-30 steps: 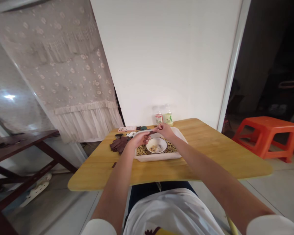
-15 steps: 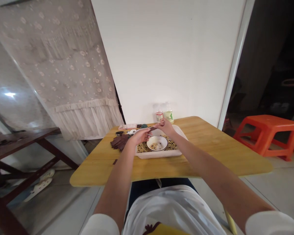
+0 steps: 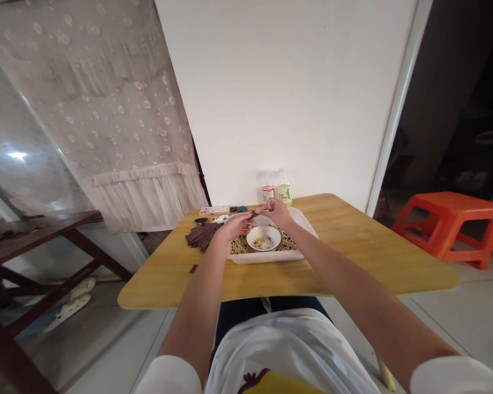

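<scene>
Left hand and right hand together above the white tray, left hand pinching a thin dark strip, right fingertips at its far end, contact too small to tell. Heap of dark strips left of the tray, one loose strip near its front corner on the surface. Seeds and a white bowl inside the tray. Many strips already heaped; how many strips or seeds remain, impossible to tell.

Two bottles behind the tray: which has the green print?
The right one, pale with green print; the other bottle shows a red-and-white label.
</scene>
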{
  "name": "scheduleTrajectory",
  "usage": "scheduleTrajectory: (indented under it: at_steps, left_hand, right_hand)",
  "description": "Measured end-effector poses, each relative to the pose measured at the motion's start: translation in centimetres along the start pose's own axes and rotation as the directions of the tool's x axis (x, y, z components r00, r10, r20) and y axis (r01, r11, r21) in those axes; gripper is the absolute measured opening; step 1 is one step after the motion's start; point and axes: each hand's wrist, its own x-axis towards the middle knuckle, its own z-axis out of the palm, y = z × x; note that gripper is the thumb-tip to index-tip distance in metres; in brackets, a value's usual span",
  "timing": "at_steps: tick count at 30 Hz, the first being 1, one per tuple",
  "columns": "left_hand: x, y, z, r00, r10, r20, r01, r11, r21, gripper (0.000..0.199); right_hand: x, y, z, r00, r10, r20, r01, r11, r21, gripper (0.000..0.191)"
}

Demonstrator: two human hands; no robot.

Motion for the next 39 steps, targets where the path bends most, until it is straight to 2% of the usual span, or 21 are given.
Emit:
scheduleTrajectory:
  at_steps: [6, 12, 18, 23, 30, 39]
  left_hand:
    - [-0.05, 0.04, 0.01, 1.000, -0.014, -0.001, 0.014, 1.000, 0.005, 0.012]
    - [0.11, -0.08, -0.18, 1.000, 0.012, 0.002, -0.012, 1.000, -0.009, 0.013]
    - [-0.16, 0.06, 0.04, 1.000, 0.009, -0.013, -0.009, 1.000, -0.003, 0.011]
    - [-0.28, 0.17, 0.17, 1.000, 0.001, -0.010, -0.001, 1.000, 0.002, 0.011]
    - [0.00, -0.13, -0.29, 1.000, 0.001, -0.011, -0.001, 1.000, 0.002, 0.014]
    - [-0.21, 0.16, 0.21, 1.000, -0.008, -0.017, 0.008, 1.000, -0.008, 0.011]
  right_hand:
    - [0.10, 0.13, -0.09, 1.000, 0.001, -0.013, 0.000, 1.000, 0.017, 0.042]
    - [0.19, 0.19, 0.04, 1.000, 0.016, -0.021, -0.017, 0.997, -0.074, 0.040]
    - [0.00, -0.12, 0.07, 0.999, -0.002, -0.036, 0.001, 1.000, -0.023, 0.038]
    - [0.05, -0.01, 0.05, 0.998, 0.020, -0.062, -0.024, 0.997, -0.067, 0.040]
    - [0.15, 0.31, 0.18, 0.999, -0.005, -0.053, 0.004, 1.000, -0.028, 0.041]
    - [0.00, -0.26, -0.06, 0.999, 0.011, -0.039, -0.013, 0.999, -0.051, 0.041]
